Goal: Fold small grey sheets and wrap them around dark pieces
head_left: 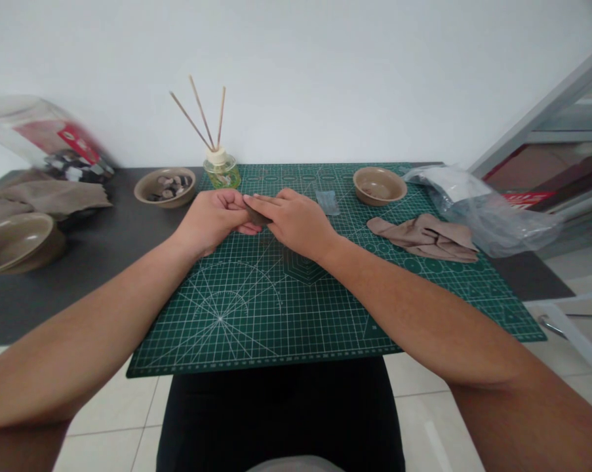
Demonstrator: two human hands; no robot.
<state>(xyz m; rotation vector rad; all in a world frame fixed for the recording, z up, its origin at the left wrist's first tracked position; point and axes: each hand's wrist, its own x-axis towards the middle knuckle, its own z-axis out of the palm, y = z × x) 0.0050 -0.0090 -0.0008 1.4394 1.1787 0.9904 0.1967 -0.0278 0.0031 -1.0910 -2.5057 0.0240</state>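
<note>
Both hands meet above the green cutting mat (256,328), near its middle. My right hand (298,219) is closed on a small dark brown flat piece (257,215), with its fingers laid along the top. My left hand (214,219) is closed, palm turned partly up, its fingertips and thumb against the same spot. Anything tiny between the left fingers is hidden by the right hand's fingertips. Just behind the left hand stands a reed diffuser bottle (221,172). A small clear plastic packet (328,202) lies on the mat behind my right hand.
Left of the mat, a brown bowl (143,195) holds several small dark round pieces. Another bowl (15,246) and a brown cloth (64,196) sit farther left, before a clear container (25,115). At right are a third bowl (380,186), a crumpled cloth (426,239) and a plastic bag (492,216).
</note>
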